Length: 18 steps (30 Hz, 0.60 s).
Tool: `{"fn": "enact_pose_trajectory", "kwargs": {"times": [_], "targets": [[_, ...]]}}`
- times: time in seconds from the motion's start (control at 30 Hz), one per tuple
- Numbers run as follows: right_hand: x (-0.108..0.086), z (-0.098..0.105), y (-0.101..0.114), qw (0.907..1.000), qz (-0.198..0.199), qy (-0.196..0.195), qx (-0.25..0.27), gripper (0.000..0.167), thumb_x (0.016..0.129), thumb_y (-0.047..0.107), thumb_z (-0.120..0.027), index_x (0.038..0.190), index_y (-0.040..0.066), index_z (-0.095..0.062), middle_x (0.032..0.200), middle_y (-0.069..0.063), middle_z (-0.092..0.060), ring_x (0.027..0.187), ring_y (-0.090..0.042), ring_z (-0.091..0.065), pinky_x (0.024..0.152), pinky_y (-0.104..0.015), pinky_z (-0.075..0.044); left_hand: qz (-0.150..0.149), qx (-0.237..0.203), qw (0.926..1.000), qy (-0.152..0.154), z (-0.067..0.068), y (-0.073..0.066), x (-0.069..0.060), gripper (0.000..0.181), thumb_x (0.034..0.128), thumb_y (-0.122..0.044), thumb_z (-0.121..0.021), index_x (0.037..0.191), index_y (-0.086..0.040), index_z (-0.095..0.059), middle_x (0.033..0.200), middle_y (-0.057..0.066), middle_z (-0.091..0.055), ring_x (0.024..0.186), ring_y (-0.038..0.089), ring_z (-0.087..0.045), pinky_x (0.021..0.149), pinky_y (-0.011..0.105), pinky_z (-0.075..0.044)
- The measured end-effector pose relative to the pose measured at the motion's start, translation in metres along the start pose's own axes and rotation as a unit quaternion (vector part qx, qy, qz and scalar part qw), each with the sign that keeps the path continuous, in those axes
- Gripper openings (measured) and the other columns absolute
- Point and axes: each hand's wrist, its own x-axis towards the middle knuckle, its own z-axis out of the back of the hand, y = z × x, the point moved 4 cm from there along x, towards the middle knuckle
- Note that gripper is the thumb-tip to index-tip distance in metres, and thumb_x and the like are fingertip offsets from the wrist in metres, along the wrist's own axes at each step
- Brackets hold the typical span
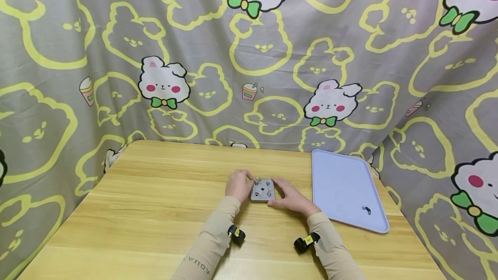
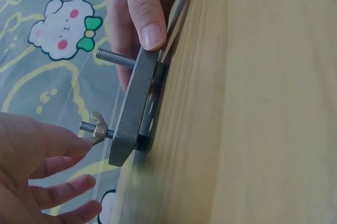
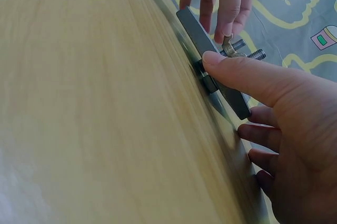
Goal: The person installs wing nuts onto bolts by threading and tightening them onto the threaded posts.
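Observation:
A square grey metal plate (image 1: 262, 196) with several holes lies near the middle of the table, raised a little on the bolt heads beneath it. Two threaded bolts stick up through it; the bare one (image 2: 115, 58) is nearer my right hand. On the other bolt sits a brass-coloured wing nut (image 2: 99, 130), part-way down the thread. My left hand (image 1: 239, 185) pinches this wing nut between thumb and forefinger, the other fingers spread loosely. From the right side, my right hand (image 1: 291, 198) holds the plate by its edges, thumb on the near edge and fingers at the far one.
To the right, a pale blue tray (image 1: 338, 180) lies on the wooden table (image 1: 155, 211), with a small dark bent piece (image 1: 366, 210) on it. A patterned curtain (image 1: 210, 46) hangs behind the table and along its sides. Each forearm wears a black strapped camera (image 1: 237, 235).

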Motion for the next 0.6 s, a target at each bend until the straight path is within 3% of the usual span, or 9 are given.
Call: {"fn": "enact_pose_trajectory", "kwargs": {"times": [0.13,0.3,0.43,0.6], "targets": [[-0.0007,0.0001,0.0007,1.0000,0.001,-0.001,0.000,0.092,0.081,0.045,-0.076,0.152,0.006,-0.031,0.156,-0.021,-0.033,0.146,-0.041,-0.026,0.120,-0.058,-0.021,0.018,0.005,0.9998,-0.008,0.0035,-0.0003,-0.0007,0.013,0.0817,-0.019,-0.076,0.075,-0.014,-0.065,0.091,0.008,-0.067,0.086,0.028,-0.064,0.068,0.040,-0.054],[-0.0011,0.0010,0.0025,1.0000,0.002,-0.003,-0.002,0.092,0.081,0.044,-0.076,0.151,0.006,-0.032,0.156,-0.021,-0.032,0.146,-0.041,-0.026,0.120,-0.058,-0.021,0.017,-0.002,0.9998,0.008,0.0033,-0.0023,-0.0023,0.004,0.0823,-0.017,-0.075,0.084,-0.014,-0.072,0.100,0.009,-0.068,0.096,0.030,-0.065,0.076,0.043,-0.056],[-0.0014,0.0009,0.0030,1.0000,0.000,-0.002,-0.002,0.092,0.081,0.045,-0.076,0.152,0.006,-0.031,0.156,-0.021,-0.032,0.146,-0.041,-0.025,0.120,-0.059,-0.021,0.009,-0.010,0.9993,0.036,0.0012,-0.0034,-0.0032,0.014,0.0813,-0.016,-0.074,0.095,-0.015,-0.076,0.110,0.009,-0.068,0.106,0.031,-0.064,0.081,0.045,-0.055],[-0.0014,0.0009,0.0027,1.0000,-0.002,-0.001,-0.001,0.092,0.081,0.045,-0.075,0.152,0.007,-0.031,0.157,-0.020,-0.032,0.147,-0.041,-0.025,0.120,-0.058,-0.021,0.008,-0.013,0.9985,0.053,-0.0006,-0.0034,-0.0037,0.019,0.0815,-0.020,-0.075,0.100,-0.015,-0.075,0.115,0.010,-0.067,0.107,0.031,-0.063,0.079,0.045,-0.055]]}}
